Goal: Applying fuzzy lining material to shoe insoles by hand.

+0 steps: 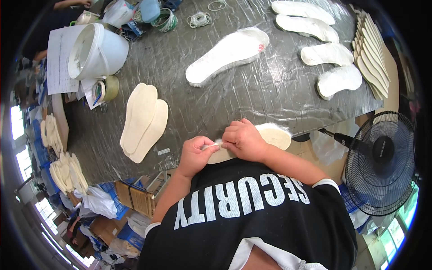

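At the table's near edge, close to my body, I hold a cream insole point(275, 136) with white fluffy fleece along its rim. My left hand point(196, 154) pinches its left part between thumb and fingers. Right beside it, my right hand point(245, 140) is closed on the insole's edge, the two thumbs nearly meeting. The insole's right end sticks out beyond my right hand; its middle is hidden under that hand. Farther up the table lies a larger white fleece insole point(227, 56) with a small red mark. Two plain cream insoles point(144, 121) overlap to the left of my hands.
Several white fleece insoles point(306, 28) lie at the far right, beside a fanned stack of cream insoles point(371, 56). A white bucket point(105, 51), a tape roll point(108, 87) and a paper sheet point(60, 63) occupy the left. A black fan point(382, 162) stands at the right.
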